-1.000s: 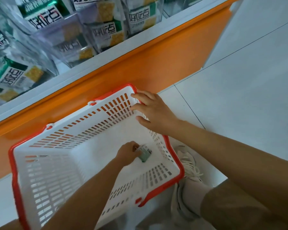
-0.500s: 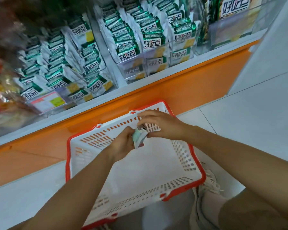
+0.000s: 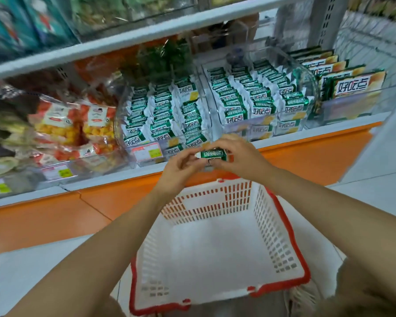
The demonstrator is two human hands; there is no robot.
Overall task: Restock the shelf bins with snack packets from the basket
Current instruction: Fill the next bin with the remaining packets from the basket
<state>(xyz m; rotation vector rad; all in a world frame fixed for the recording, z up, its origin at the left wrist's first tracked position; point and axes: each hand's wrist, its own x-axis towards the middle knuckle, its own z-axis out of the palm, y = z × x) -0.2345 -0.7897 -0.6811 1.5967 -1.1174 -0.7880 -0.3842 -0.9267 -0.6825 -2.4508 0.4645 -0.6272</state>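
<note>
A small green-and-white snack packet [image 3: 213, 155] is held between both hands in front of the shelf edge. My left hand [image 3: 181, 165] pinches its left end and my right hand [image 3: 240, 156] grips its right end. Below them, on the floor, stands the white basket with a red rim [image 3: 290, 236]; its inside shows no packets. Behind the hands, two clear shelf bins hold rows of the same green packets: a left bin [image 3: 165, 115] and a right bin [image 3: 258, 97].
Orange-and-yellow snack bags [image 3: 73, 126] fill the bin to the left. Larger green boxes [image 3: 352, 85] stand in a bin at the right. An orange shelf base [image 3: 318, 154] runs below the bins. A white upper shelf [image 3: 124, 40] hangs overhead.
Both hands rose out of the basket with the packet, from the basket floor up to the level of the shelf bins. My right hand left the basket rim and took the packet's other end.
</note>
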